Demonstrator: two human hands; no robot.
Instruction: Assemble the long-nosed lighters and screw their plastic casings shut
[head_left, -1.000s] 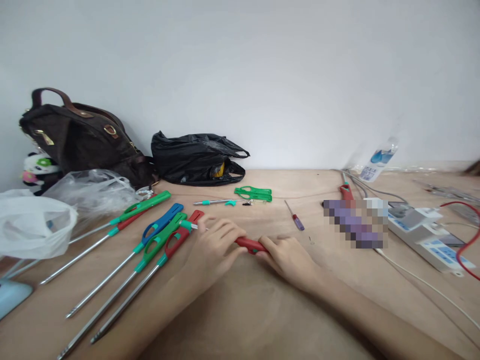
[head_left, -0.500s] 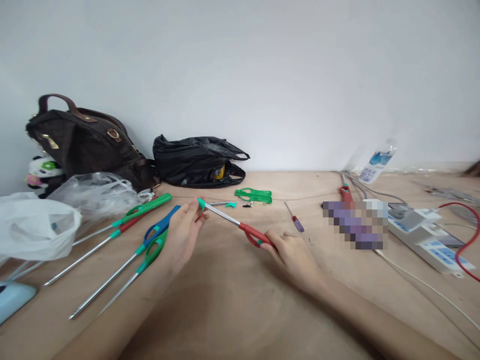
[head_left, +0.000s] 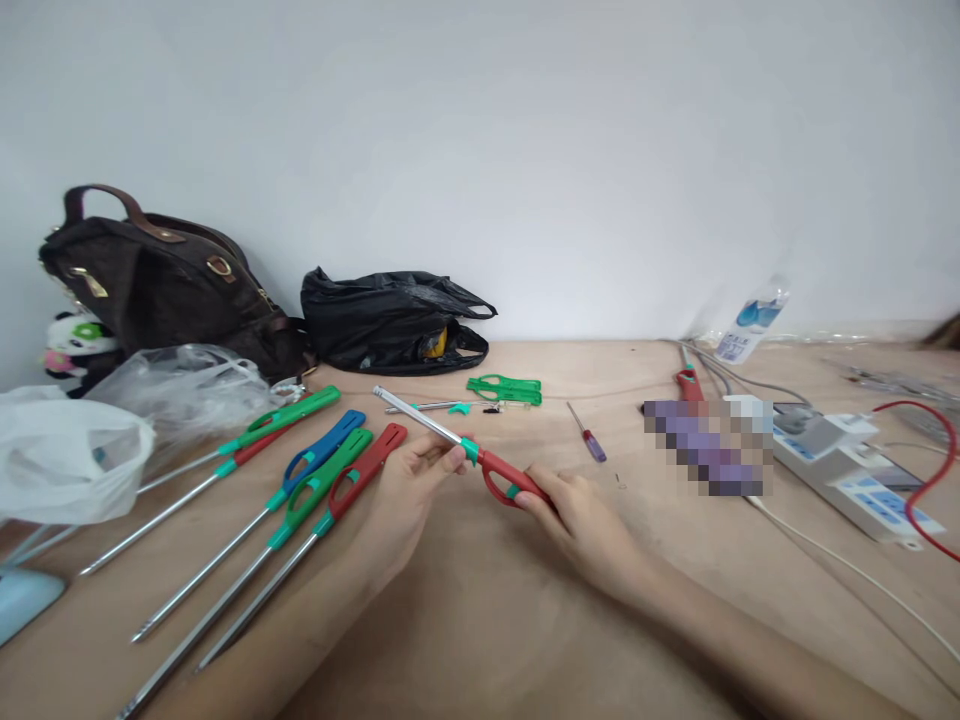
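A red long-necked lighter (head_left: 504, 470) is held tilted above the table, its metal tube pointing up and left. My right hand (head_left: 585, 515) is wrapped round its red handle. With thumb and fingers my left hand (head_left: 416, 475) pinches the teal collar (head_left: 469, 448) where tube and handle meet. Left of that hand lie a blue lighter (head_left: 326, 445), a green lighter (head_left: 334, 475) and a red lighter (head_left: 371, 462). Behind the held one are an open green handle shell (head_left: 506, 390), a loose metal tube and a teal trigger (head_left: 458, 408). A screwdriver (head_left: 592, 445) rests to the right.
A black plastic bag (head_left: 382, 320) and a dark backpack (head_left: 165, 290) stand by the wall. White plastic bags (head_left: 67, 460) lie at the left. On the right are a power strip (head_left: 855, 480), cables, a bottle (head_left: 754, 318), another red lighter (head_left: 688, 384) and a blurred-out purple object (head_left: 705, 448).
The teal collar has slid down the metal tube to the red handle, with my left hand moving right and down along it. The tube's tip and the red lighter on the left now show.
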